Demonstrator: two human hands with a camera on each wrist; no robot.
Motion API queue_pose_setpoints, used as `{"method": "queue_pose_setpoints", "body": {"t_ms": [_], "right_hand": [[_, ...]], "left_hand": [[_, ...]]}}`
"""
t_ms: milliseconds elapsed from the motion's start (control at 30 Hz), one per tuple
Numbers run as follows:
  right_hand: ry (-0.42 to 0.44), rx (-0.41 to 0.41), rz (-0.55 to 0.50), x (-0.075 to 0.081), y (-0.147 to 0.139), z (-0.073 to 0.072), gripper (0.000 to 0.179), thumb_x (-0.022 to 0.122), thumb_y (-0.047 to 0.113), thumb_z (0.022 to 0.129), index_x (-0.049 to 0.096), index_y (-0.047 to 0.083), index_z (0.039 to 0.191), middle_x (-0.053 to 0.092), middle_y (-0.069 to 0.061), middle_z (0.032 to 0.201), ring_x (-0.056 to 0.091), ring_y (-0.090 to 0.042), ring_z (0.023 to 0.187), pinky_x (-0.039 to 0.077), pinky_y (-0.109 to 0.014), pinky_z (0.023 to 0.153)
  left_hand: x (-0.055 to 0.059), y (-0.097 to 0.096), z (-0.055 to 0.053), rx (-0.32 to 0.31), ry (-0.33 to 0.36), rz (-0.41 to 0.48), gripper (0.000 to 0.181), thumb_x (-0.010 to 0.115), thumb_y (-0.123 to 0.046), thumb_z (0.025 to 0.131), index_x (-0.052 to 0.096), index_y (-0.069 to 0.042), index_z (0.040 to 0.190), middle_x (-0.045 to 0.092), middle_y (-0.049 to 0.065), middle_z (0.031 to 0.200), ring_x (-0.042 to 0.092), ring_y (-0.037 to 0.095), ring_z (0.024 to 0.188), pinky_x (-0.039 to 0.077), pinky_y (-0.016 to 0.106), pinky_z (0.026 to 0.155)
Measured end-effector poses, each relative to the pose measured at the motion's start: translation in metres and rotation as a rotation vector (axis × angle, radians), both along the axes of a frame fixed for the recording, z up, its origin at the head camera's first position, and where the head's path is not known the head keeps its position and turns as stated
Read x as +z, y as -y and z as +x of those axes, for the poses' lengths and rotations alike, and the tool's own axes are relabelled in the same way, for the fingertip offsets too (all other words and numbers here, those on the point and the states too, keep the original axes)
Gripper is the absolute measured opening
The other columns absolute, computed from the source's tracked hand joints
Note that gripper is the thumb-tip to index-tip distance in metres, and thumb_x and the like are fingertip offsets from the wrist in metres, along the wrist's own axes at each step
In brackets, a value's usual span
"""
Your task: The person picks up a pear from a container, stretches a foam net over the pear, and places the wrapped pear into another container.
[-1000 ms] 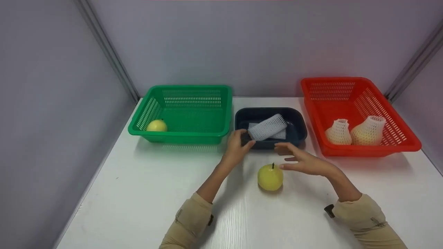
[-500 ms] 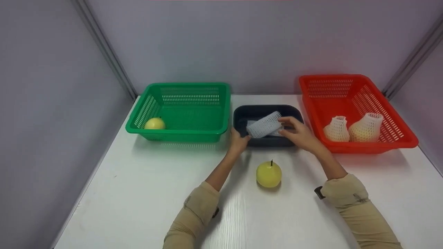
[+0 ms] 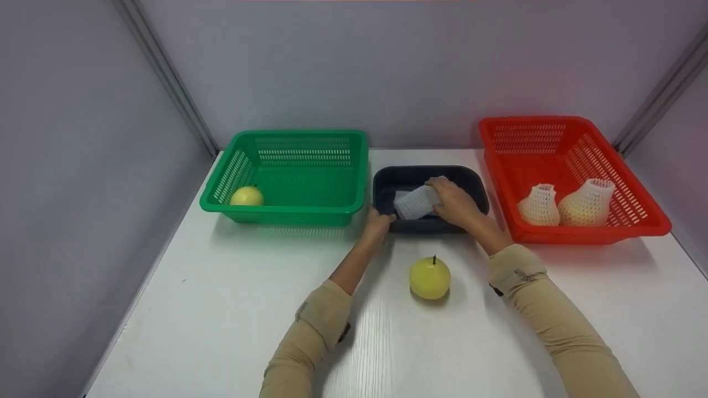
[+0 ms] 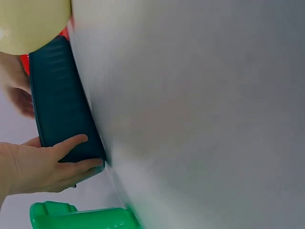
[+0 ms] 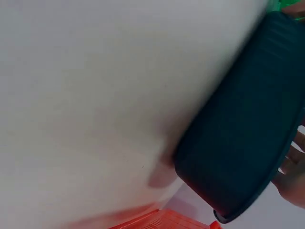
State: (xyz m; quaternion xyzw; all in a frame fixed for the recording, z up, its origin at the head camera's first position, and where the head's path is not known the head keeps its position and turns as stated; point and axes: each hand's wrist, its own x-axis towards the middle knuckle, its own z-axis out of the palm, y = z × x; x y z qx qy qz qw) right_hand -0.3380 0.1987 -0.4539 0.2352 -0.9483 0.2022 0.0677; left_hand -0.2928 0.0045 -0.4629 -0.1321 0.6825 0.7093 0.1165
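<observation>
In the head view, a dark blue plastic tub (image 3: 473,185) stands between two baskets, with white foam net sleeves (image 3: 414,203) lying in it. My left hand (image 3: 377,225) grips the tub's left end; in the left wrist view that hand (image 4: 45,164) has its thumb along the tub's long side (image 4: 59,95). Reaching into the tub from the right, my right hand (image 3: 456,205) holds the upper end of the top foam sleeve between thumb and fingers. A round yellow pear (image 3: 430,279) with a dark stem sits on the table in front of the tub.
To the left stands a green basket (image 3: 282,209) with one yellow fruit (image 3: 247,196) inside. A red basket (image 3: 586,235) on the right contains two fruits in foam nets (image 3: 539,207). Grey panels (image 3: 332,66) enclose the white table (image 3: 221,320) at the back and sides.
My right hand has moved from beside the pear, over the tub's rim, down onto the foam sleeve and taken hold of it. The left hand stays at the tub's left end.
</observation>
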Motion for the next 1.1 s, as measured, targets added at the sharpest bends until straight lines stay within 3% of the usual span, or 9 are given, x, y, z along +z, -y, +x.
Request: {"method": "queue_pose_setpoints", "body": {"t_ms": [167, 233, 267, 400, 667, 833, 1000, 1067, 1100], "right_hand": [[-0.029, 0.0, 0.109, -0.003, -0.001, -0.008, 0.062, 0.065, -0.012, 0.073, 0.049, 0.004, 0.13, 0.046, -0.023, 0.128, 0.038, -0.04, 0.12, 0.028, -0.052, 0.099], [-0.044, -0.016, 0.115, -0.004, -0.002, -0.009, 0.055, 0.065, -0.011, 0.073, 0.055, 0.004, 0.125, 0.052, -0.024, 0.117, 0.045, -0.041, 0.11, 0.034, -0.052, 0.094], [-0.046, -0.03, 0.108, -0.005, -0.003, -0.009, 0.048, 0.065, -0.009, 0.074, 0.058, 0.002, 0.12, 0.054, -0.023, 0.11, 0.047, -0.04, 0.105, 0.037, -0.051, 0.09], [-0.054, -0.099, 0.062, -0.007, -0.009, -0.008, 0.023, 0.066, -0.002, 0.078, 0.065, -0.003, 0.102, 0.053, -0.019, 0.092, 0.049, -0.035, 0.088, 0.043, -0.047, 0.077], [-0.134, -0.179, -0.199, 0.004, -0.014, 0.0, 0.015, 0.065, 0.002, 0.083, 0.065, -0.004, 0.097, 0.059, -0.017, 0.09, 0.053, -0.031, 0.083, 0.045, -0.044, 0.076], [-0.216, -0.196, -0.48, 0.016, -0.017, 0.013, 0.014, 0.067, 0.001, 0.082, 0.065, -0.005, 0.094, 0.063, -0.017, 0.088, 0.055, -0.025, 0.076, 0.045, -0.036, 0.069], [-0.21, -0.222, -0.695, 0.032, -0.018, 0.034, 0.019, 0.07, 0.005, 0.081, 0.065, -0.008, 0.094, 0.065, -0.017, 0.087, 0.057, -0.02, 0.074, 0.045, -0.021, 0.065], [-0.167, -0.247, -0.751, 0.038, -0.019, 0.043, 0.022, 0.07, 0.01, 0.082, 0.065, -0.007, 0.096, 0.064, -0.016, 0.087, 0.055, -0.018, 0.074, 0.045, -0.019, 0.065], [-0.141, -0.256, -0.773, 0.042, -0.019, 0.048, 0.024, 0.069, 0.012, 0.083, 0.065, -0.007, 0.097, 0.064, -0.016, 0.088, 0.054, -0.017, 0.075, 0.045, -0.019, 0.066]], "left_hand": [[0.001, -0.002, -0.002, -0.007, 0.028, -0.005, 0.071, 0.047, -0.006, 0.093, 0.001, -0.003, 0.146, 0.004, 0.014, 0.151, 0.006, 0.028, 0.136, 0.019, 0.044, 0.105], [-0.025, -0.006, -0.021, 0.012, -0.002, -0.024, 0.073, 0.05, -0.005, 0.091, 0.002, -0.001, 0.146, 0.005, 0.016, 0.151, 0.007, 0.029, 0.136, 0.017, 0.043, 0.106], [-0.026, -0.008, -0.022, 0.021, -0.012, -0.038, 0.073, 0.05, -0.005, 0.091, 0.002, -0.001, 0.146, 0.005, 0.016, 0.151, 0.007, 0.029, 0.136, 0.016, 0.043, 0.106], [-0.057, -0.011, -0.041, 0.032, -0.056, -0.049, 0.078, 0.054, -0.008, 0.089, 0.001, -0.003, 0.146, 0.005, 0.015, 0.151, 0.005, 0.027, 0.136, 0.01, 0.037, 0.107], [0.0, -0.004, -0.002, 0.004, -0.023, -0.03, 0.067, 0.047, -0.005, 0.094, 0.003, 0.003, 0.145, 0.006, 0.018, 0.15, 0.007, 0.028, 0.136, 0.013, 0.036, 0.107], [0.002, -0.005, -0.003, 0.021, -0.09, -0.091, 0.071, 0.052, -0.004, 0.092, 0.005, 0.003, 0.145, 0.011, 0.018, 0.149, 0.011, 0.029, 0.135, 0.016, 0.036, 0.107], [-0.057, -0.004, -0.045, -0.01, -0.308, -0.278, 0.074, 0.058, -0.011, 0.088, 0.011, 0.003, 0.144, 0.015, 0.02, 0.148, 0.013, 0.027, 0.135, 0.016, 0.032, 0.107], [-0.066, -0.002, -0.053, -0.043, -0.394, -0.345, 0.069, 0.059, -0.011, 0.087, 0.019, 0.005, 0.141, 0.023, 0.021, 0.144, 0.019, 0.027, 0.133, 0.02, 0.032, 0.105], [-0.056, -0.001, -0.047, -0.064, -0.407, -0.366, 0.066, 0.059, -0.01, 0.087, 0.022, 0.005, 0.141, 0.026, 0.02, 0.143, 0.021, 0.027, 0.133, 0.021, 0.032, 0.105]]}}
